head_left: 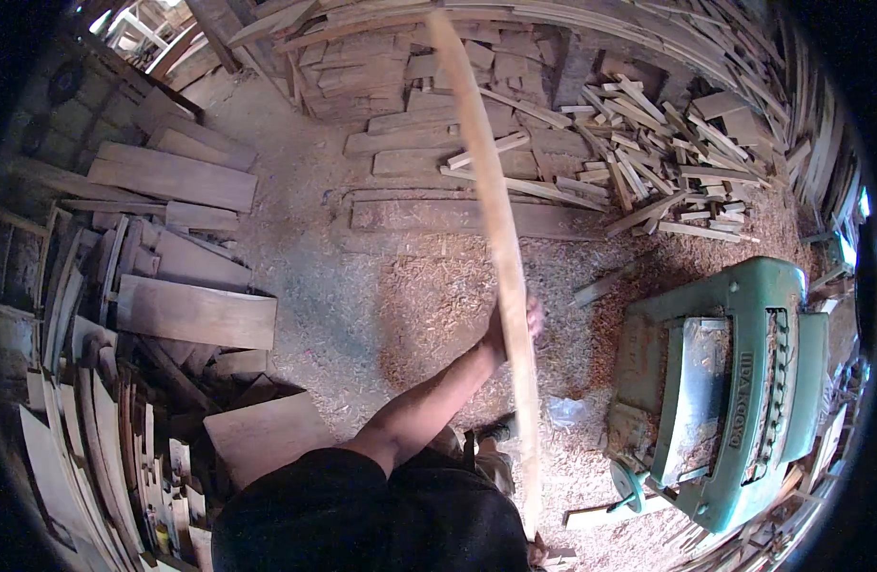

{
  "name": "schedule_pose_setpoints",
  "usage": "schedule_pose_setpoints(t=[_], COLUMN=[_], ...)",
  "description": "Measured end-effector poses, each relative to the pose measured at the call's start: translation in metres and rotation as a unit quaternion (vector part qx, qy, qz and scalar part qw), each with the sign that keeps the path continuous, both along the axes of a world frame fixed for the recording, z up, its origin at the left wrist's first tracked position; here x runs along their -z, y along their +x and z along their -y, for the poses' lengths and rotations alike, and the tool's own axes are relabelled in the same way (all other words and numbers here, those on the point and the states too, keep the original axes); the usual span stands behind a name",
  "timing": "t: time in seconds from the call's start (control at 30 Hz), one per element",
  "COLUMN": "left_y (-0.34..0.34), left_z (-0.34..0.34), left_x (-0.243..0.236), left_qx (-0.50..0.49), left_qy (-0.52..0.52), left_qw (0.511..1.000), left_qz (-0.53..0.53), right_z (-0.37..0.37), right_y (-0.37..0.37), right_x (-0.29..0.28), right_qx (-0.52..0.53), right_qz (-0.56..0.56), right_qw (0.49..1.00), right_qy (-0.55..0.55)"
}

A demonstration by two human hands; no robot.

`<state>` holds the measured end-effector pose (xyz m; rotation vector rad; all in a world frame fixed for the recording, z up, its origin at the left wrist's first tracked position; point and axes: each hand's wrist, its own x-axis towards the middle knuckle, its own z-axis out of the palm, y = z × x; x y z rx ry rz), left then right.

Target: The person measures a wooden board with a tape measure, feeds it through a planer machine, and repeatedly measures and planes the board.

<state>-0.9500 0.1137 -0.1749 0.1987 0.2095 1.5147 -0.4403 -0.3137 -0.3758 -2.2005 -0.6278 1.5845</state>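
Observation:
A long, narrow, pale wooden plank [500, 219] runs from the top of the view down to my body, its outline bowed by the lens. My left hand [500, 334] is wrapped around it a little below its middle, with fingers showing on its right side. At the plank's near end, by the lower edge, a small part of my right hand [537, 549] grips it; most of that hand is hidden. Under the plank lies a floor strewn with wood shavings [429, 296].
A green planing machine [743, 400] with a handwheel [627, 486] stands at right. Behind it is a heap of offcuts [667, 153]. Boards [198, 313] are stacked along the left side, and more flat boards [419, 162] lie ahead. A clear plastic piece [567, 412] rests near my foot.

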Motion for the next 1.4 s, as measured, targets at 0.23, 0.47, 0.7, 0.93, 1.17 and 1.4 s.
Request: schedule_pose_setpoints(t=[0.23, 0.47, 0.7, 0.93, 1.17, 1.4], left_y=[0.01, 0.016, 0.005, -0.027, -0.025, -0.055], left_z=[0.004, 0.012, 0.002, -0.01, 0.004, 0.003], left_x=[-0.021, -0.023, -0.026, -0.018, -0.008, -0.006], left_qx=[0.109, 0.116, 0.087, 0.088, 0.114, 0.091], left_qy=[0.186, 0.196, 0.156, -0.025, -0.066, -0.115], left_qw=[0.965, 0.958, 0.968, 0.991, 0.984, 0.974], left_qz=[0.15, 0.173, 0.179, 0.1, 0.119, 0.172], right_z=[-0.059, -0.066, -0.055, -0.057, -0.033, -0.065], right_y=[-0.059, -0.067, -0.059, -0.052, -0.01, -0.028], right_x=[-0.034, -0.043, -0.063, -0.087, -0.1, -0.131], right_qx=[0.07, 0.092, 0.138, 0.244, 0.262, 0.212], right_qz=[0.081, 0.091, 0.062, 0.046, -0.006, 0.119], right_qw=[0.991, 0.986, 0.982, 0.963, 0.962, 0.957], right_qy=[0.08, 0.105, 0.116, 0.102, 0.082, 0.155])
